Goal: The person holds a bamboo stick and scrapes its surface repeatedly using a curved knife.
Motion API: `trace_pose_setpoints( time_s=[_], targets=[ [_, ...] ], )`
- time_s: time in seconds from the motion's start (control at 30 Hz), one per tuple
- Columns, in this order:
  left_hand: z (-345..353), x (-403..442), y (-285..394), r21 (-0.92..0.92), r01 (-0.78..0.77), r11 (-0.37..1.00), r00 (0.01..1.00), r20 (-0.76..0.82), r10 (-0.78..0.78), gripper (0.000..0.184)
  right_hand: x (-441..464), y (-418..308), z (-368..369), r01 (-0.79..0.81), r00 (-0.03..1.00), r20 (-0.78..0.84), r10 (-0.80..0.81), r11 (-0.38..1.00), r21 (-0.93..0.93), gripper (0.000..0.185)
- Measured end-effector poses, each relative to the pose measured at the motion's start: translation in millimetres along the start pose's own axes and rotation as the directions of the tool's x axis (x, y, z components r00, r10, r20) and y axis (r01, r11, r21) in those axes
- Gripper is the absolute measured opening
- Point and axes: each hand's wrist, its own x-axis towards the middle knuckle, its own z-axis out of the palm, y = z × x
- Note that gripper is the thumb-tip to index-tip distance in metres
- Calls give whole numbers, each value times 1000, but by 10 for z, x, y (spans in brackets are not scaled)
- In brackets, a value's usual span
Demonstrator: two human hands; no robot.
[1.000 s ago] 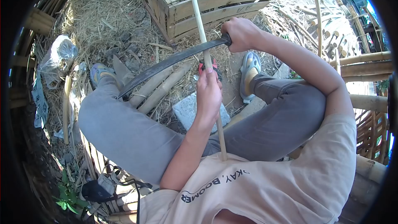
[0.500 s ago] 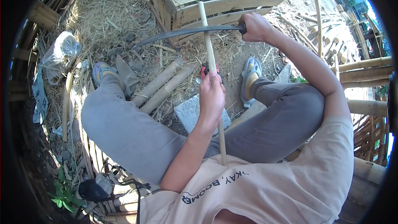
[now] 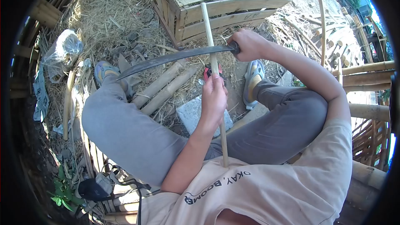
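Note:
My right hand [image 3: 251, 46] is closed round the dark handle of a long curved blade [image 3: 166, 58]. The blade reaches to the left and crosses a thin pale stick [image 3: 207, 23], touching or very near it, above my other hand. My left hand [image 3: 214, 100] grips the stick at about its middle, thumb along it. The stick's lower end rests against my shirt [image 3: 266, 183]. Behind the stick, just above my left hand, is a red and black object [image 3: 207, 71], partly hidden. A pale stone block [image 3: 191, 114] lies below, between my legs.
A slatted wooden crate [image 3: 229, 8] stands ahead. Two bamboo pieces [image 3: 160, 87] lie on straw-covered ground between my feet. A plastic bag [image 3: 66, 48] is at the left, a dark cap-like item [image 3: 95, 188] at the lower left, and bamboo rails [image 3: 368, 112] at the right.
The blade and my right hand rose along the stick, then came back down toward my left hand. My left hand keeps its hold on the stick. The view has shifted slightly.

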Motion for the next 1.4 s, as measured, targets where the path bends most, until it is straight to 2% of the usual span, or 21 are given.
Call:
trace_pose_setpoints(
  time_s=[0.3,0.4,0.5,0.63,0.67,0.8,0.9,0.93,1.03,1.07,1.17,1.27,1.4],
  targets=[
    [-11,105,-186,42,-117,992,993,-29,118,32,47,-93,-45,-75,997,-40,69,981,-178,23],
    [-17,117,-185,35,-136,990,990,-22,137,32,70,-127,-123,-101,994,15,105,977,-190,19],
    [-14,74,-148,27,-132,991,991,-17,133,32,112,116,-150,-157,983,-123,136,971,-179,20],
    [27,-49,-59,-74,-40,996,999,30,43,31,42,519,-187,-276,945,-203,256,958,-75,21],
    [37,-76,-69,-79,-19,997,999,35,22,31,-1,581,-140,-256,939,-258,229,963,-78,21],
    [-48,56,-141,-129,62,990,998,-10,-64,31,-55,386,-108,-234,972,-36,232,958,-163,21],
    [-17,8,-92,-272,107,956,994,46,-98,30,-53,292,19,-159,987,-24,158,985,-59,19],
    [16,-35,-49,-267,110,957,994,51,-100,30,-59,249,22,-130,992,2,130,991,-13,19],
    [52,-64,-43,-269,100,958,994,64,-86,30,-58,125,-33,-76,997,34,74,995,62,18],
    [57,-94,-36,-266,81,961,995,76,-62,30,-60,74,-73,-56,998,-8,57,996,71,18],
    [57,-135,-1,-287,79,955,994,98,-53,30,-62,27,-172,-60,998,-14,61,997,44,18],
    [62,-223,98,-303,68,951,993,117,-34,30,-92,-57,-288,-49,998,-28,52,994,103,20],
    [-30,-236,248,-332,-27,943,991,112,68,31,-123,-99,-349,-67,996,-42,77,976,207,22]
  ],
)
